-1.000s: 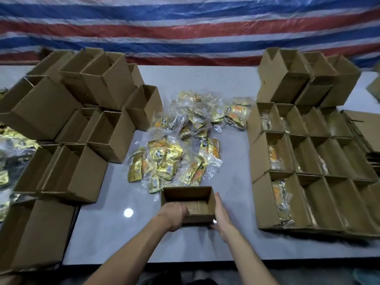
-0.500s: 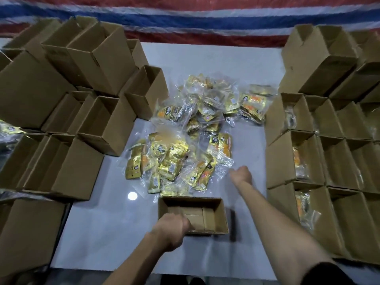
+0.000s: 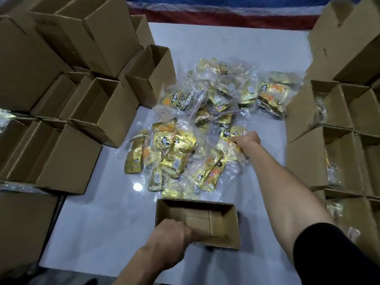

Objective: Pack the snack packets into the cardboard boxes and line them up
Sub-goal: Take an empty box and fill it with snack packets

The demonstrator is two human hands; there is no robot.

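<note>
The right hand is stretched out over the counter, fingers curled onto one gold snack packet at the right edge of the pile of packets. Its bare forearm ends in a black sleeve and crosses the strip of counter beside the small box. The left hand grips the near-left wall of that box, fingers hooked over the rim. This one box stands open-topped at the near middle of the counter, holding no packets, only its folded bottom flaps. The pile starts just beyond its far wall, nearly touching it, and spreads away across the middle. It holds dozens of gold and orange packets in clear wrap, overlapping too much to count exactly. A bright spot of reflected light lies just left of the pile. To the left, the empty boxes crowd the counter, about ten of them stacked and leaning, some cut off by the frame. To the right, the filled boxes stand in rows. The three in the nearest column each show a packet inside, and larger boxes are stacked behind them. A striped tarp runs along the back.
</note>
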